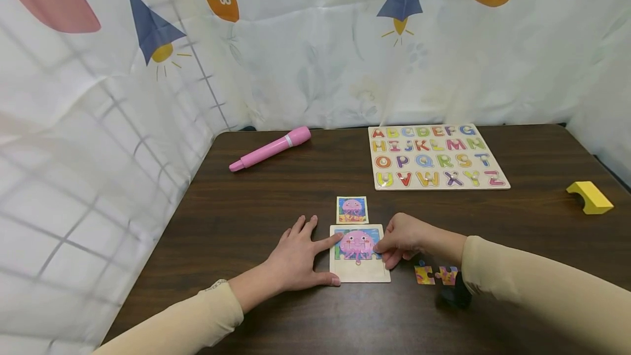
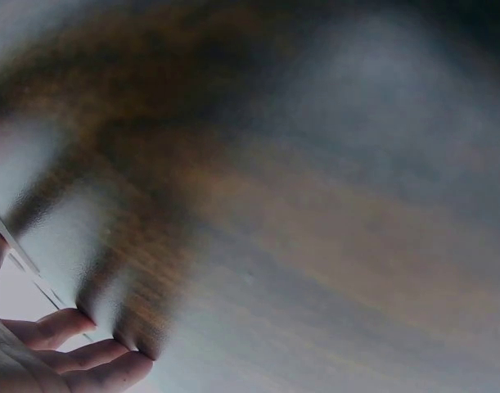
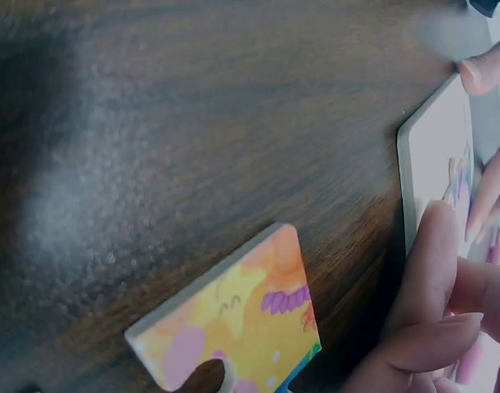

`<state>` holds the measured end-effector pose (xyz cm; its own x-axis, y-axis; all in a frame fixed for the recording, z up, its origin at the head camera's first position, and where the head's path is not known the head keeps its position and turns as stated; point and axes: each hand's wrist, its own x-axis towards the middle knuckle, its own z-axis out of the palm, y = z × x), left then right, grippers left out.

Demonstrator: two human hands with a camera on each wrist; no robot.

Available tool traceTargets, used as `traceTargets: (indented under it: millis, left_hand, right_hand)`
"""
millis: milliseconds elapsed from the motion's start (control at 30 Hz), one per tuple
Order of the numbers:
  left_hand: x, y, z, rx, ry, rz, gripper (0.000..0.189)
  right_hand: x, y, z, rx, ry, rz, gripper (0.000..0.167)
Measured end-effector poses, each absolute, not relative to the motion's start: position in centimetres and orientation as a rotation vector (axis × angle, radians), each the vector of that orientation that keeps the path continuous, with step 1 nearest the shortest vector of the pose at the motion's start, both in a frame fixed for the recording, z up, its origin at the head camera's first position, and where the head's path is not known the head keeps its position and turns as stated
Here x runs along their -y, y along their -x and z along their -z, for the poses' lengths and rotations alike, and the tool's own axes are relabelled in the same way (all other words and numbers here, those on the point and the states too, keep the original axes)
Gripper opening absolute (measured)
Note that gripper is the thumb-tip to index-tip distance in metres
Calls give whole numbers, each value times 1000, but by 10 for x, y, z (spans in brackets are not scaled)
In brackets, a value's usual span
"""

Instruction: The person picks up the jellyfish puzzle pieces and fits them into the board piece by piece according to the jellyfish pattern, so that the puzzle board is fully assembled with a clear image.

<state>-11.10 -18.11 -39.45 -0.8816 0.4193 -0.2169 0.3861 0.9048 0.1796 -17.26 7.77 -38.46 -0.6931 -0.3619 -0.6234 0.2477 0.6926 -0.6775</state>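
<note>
A square puzzle board (image 1: 362, 273) lies flat, its upper part filled with a pink jellyfish picture and its lower part bare. My left hand (image 1: 298, 259) is spread at its left, index finger on the picture's left side and thumb at the lower left corner. At the board's right edge, my right hand (image 1: 401, 240) pinches a puzzle piece (image 1: 378, 255) with curled fingers; the fingers partly hide it. Two loose yellow pieces lie beneath the right wrist, a left one (image 1: 424, 275) and a right one (image 1: 447, 275). One yellow piece (image 3: 241, 307) shows large in the right wrist view.
A small jellyfish picture card (image 1: 352, 210) lies just above the board. Farther back are a pink marker-shaped stick (image 1: 270, 150) and a wooden alphabet board (image 1: 439, 156). A yellow arch block (image 1: 590, 198) stands at the right. A white printed curtain (image 1: 315, 59) hangs behind the table.
</note>
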Motion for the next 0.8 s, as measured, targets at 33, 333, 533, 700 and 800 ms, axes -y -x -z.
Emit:
traceTargets:
  millis: [33, 333, 533, 700, 800]
  left_hand:
    - [181, 111, 394, -2818, -606, -194, 85]
    - [181, 111, 394, -2818, -607, -202, 85]
    - [181, 111, 393, -2812, -602, -206, 85]
    - [181, 111, 393, -2808, -600, -210, 85]
    - [181, 110, 394, -2809, -607, -210, 85]
  right_hand:
    - [-78, 173, 385, -2114, 90, 991, 27]
    - [-77, 172, 387, -2127, 94, 989, 32]
    - [-75, 168, 387, -2177, 117, 1001, 33]
    - [-76, 168, 387, -2190, 167, 979, 35]
    - [-75, 168, 387, -2215, 203, 940, 39]
